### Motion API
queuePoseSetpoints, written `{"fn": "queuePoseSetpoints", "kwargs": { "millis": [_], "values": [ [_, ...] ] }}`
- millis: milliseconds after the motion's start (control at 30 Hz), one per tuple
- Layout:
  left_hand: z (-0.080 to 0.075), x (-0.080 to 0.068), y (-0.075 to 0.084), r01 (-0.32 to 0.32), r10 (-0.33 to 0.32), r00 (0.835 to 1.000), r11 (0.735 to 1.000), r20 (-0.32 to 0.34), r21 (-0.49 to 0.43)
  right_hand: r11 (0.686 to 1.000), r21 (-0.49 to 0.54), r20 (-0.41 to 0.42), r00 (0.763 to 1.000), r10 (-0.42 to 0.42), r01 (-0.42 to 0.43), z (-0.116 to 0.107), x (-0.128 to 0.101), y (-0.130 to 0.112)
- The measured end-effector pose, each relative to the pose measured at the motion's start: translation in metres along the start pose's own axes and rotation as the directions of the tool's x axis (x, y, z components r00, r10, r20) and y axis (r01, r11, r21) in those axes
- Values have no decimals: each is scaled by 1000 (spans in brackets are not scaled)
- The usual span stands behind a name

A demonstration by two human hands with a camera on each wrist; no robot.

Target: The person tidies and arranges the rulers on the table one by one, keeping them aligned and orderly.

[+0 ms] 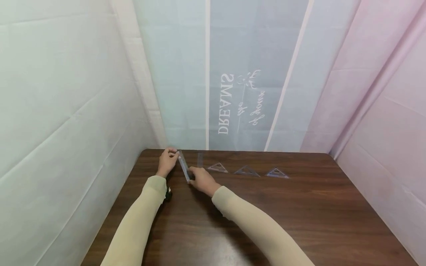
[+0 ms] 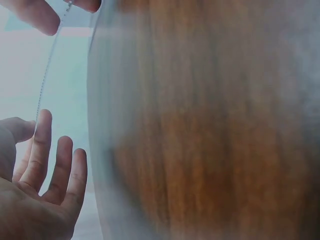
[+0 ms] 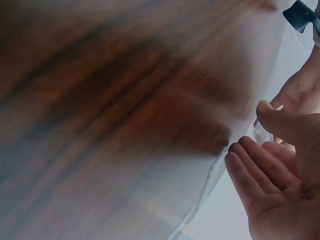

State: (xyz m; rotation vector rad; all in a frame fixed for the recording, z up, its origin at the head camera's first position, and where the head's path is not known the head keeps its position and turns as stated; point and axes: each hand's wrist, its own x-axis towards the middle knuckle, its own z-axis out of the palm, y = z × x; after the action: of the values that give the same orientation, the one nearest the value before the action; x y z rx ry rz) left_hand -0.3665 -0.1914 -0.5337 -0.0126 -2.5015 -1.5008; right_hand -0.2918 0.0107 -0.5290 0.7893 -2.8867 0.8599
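Observation:
A clear plastic ruler (image 1: 183, 167) is held off the far left part of the dark wooden table (image 1: 253, 218), running from far to near. My left hand (image 1: 173, 153) pinches its far end and my right hand (image 1: 191, 178) pinches its near end. In the left wrist view the ruler (image 2: 47, 75) shows as a thin edge between the left thumb and forefinger (image 2: 42, 130), the other fingers straight. In the right wrist view the right thumb (image 3: 280, 120) and fingertips close on the ruler's end (image 3: 263, 134).
Three clear set squares (image 1: 217, 168) (image 1: 247, 171) (image 1: 276, 173) lie in a row along the back of the table, with another clear strip (image 1: 200, 159) just left of them. Fabric walls close in on the left, back and right. A black wrist device (image 1: 168, 194) sits on the left sleeve.

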Motion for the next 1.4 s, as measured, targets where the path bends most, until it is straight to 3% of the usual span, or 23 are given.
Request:
{"fn": "queuePoseSetpoints", "kwargs": {
  "millis": [367, 833, 933, 1067, 1167, 1400],
  "values": [
    [-2, -12, 12, -12, 13, 1000, 996, 13, -88, 995, 95, 12, 1000, 29, -30, -17, -17, 8],
    [6, -31, 21, -170, 177, 982, 979, 59, -112, 987, 129, -53, 994, -91, 97, -27, -43, 24],
    [3, -35, 20, -203, 219, 966, 971, 138, -126, 985, 145, -58, 994, -90, 97, -30, -48, 25],
    [-2, -38, 17, -247, 282, 923, 956, 263, -159, 984, 163, -38, 997, -63, 68, -35, -56, 24],
    [-4, -40, 16, -262, 303, 898, 951, 320, -163, 985, 167, -22, 999, -47, 50, -37, -62, 25],
    [-3, -45, 17, -263, 305, 878, 951, 368, -160, 985, 165, -5, 999, -52, 52, -40, -74, 26]
  ]
}}
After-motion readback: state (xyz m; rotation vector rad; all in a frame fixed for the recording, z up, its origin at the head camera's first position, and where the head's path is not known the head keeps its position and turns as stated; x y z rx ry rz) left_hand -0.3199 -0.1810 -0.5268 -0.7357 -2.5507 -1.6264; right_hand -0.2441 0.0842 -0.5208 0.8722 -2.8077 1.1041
